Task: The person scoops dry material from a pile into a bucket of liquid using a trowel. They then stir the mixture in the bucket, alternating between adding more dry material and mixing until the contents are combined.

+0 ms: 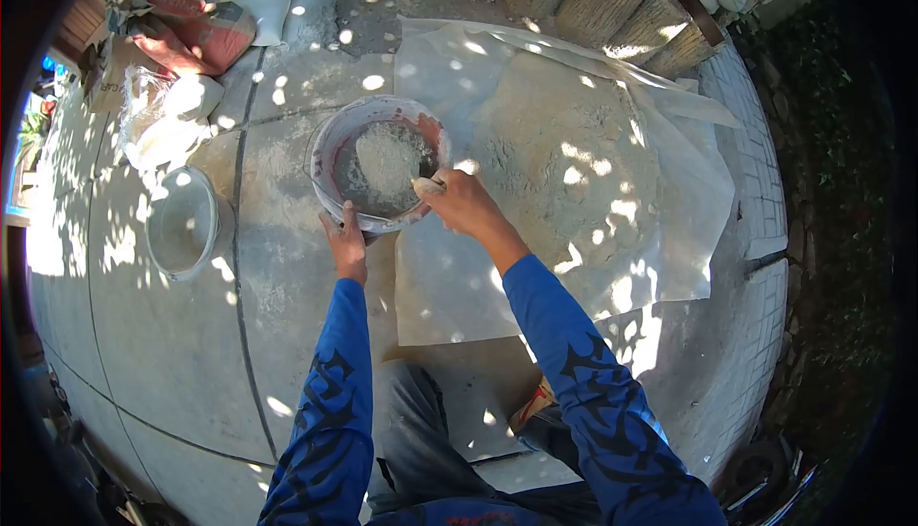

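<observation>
A round bucket (324,186) with a whitish, smeared rim and reddish inner wall stands in front of me. Pale dry powder (387,158) is heaped on darker grey material inside it. My left hand (346,242) grips the near side of the bucket, fingers at the rim. Over the right side of the rim, my right hand (461,203) is closed around the pale handle (423,185) of a tool whose working end is hidden in the bucket. Right of the bucket, a layer of grey powdery material (564,182) lies spread on a translucent plastic sheet (445,311).
A second bucket (182,225) stands at the left on the concrete floor (172,354). Behind it lie a crumpled plastic bag (153,124) and a red-and-brown sack (196,33). Log-like posts (602,0) line the back, and plants (822,143) border the right edge.
</observation>
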Action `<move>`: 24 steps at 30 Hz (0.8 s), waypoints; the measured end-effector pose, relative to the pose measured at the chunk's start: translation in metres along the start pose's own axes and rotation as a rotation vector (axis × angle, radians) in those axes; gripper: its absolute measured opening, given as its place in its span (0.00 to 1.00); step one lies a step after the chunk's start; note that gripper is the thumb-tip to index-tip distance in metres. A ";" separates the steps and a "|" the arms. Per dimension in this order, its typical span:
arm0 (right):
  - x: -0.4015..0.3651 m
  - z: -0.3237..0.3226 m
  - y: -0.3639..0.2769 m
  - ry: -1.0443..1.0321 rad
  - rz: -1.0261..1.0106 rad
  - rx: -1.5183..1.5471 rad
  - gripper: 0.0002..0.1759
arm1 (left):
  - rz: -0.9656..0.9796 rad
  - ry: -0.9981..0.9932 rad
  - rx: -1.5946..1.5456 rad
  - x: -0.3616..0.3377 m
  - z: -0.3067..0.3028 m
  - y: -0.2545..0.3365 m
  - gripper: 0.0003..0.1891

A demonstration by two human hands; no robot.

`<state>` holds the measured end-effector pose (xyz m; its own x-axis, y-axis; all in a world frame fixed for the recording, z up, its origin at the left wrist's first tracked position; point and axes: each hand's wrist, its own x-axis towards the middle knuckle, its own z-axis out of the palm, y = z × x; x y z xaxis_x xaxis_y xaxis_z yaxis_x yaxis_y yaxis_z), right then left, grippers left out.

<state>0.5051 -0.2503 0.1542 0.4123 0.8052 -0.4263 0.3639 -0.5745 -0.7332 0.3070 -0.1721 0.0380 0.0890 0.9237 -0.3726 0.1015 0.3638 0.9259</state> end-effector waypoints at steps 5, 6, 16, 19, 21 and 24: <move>0.006 0.010 0.005 0.126 -0.085 -0.086 0.24 | -0.024 0.015 -0.005 -0.002 0.001 0.002 0.48; 0.007 0.011 0.005 0.089 -0.090 -0.080 0.25 | 0.017 0.028 0.035 -0.001 0.000 0.001 0.47; -0.006 0.019 -0.014 0.306 -0.194 -0.211 0.20 | 0.086 0.017 0.009 0.011 -0.003 -0.018 0.38; -0.015 0.015 -0.024 0.240 -0.200 -0.292 0.18 | 0.047 0.017 0.017 0.013 -0.004 -0.021 0.42; -0.022 0.016 -0.030 0.295 -0.192 -0.286 0.22 | 0.019 0.024 0.043 0.016 -0.004 -0.021 0.44; -0.024 0.021 -0.021 0.368 -0.352 -0.351 0.23 | -0.026 0.023 0.051 0.017 -0.005 -0.022 0.48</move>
<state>0.4697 -0.2547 0.1687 0.4557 0.8877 0.0659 0.7578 -0.3480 -0.5519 0.3009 -0.1641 0.0113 0.0631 0.9168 -0.3944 0.1540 0.3816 0.9114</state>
